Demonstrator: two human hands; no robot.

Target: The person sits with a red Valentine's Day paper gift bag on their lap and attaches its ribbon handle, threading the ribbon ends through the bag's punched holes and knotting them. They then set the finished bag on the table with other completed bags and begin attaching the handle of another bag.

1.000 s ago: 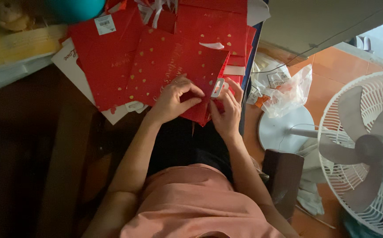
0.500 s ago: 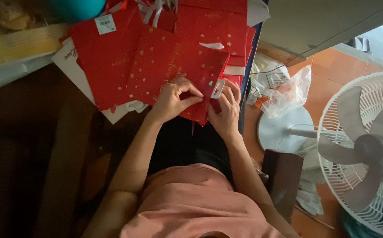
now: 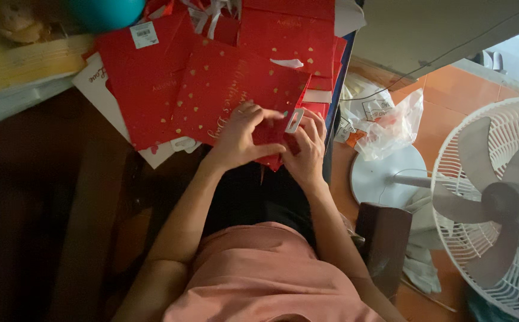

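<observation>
A red paper bag [image 3: 224, 89] with gold hearts lies flat at the table edge in front of me. My left hand [image 3: 241, 140] presses on its lower right corner, fingers curled over the paper. My right hand [image 3: 304, 146] grips the same corner from the right, beside a small white tag [image 3: 294, 121] on the bag. Both hands touch each other over the bag's edge.
More red bags [image 3: 146, 83] and a white one [image 3: 95, 80] are stacked behind. A yellow book [image 3: 21, 65] and a teal round thing [image 3: 107, 12] sit top left. On the floor at right stand a white fan [image 3: 492, 203], clear plastic bags [image 3: 385, 122] and a dark stool [image 3: 385, 244].
Both hands have shifted slightly on the bag's corner; the left fingers have curled further over the paper and the white tag now shows by the right hand.
</observation>
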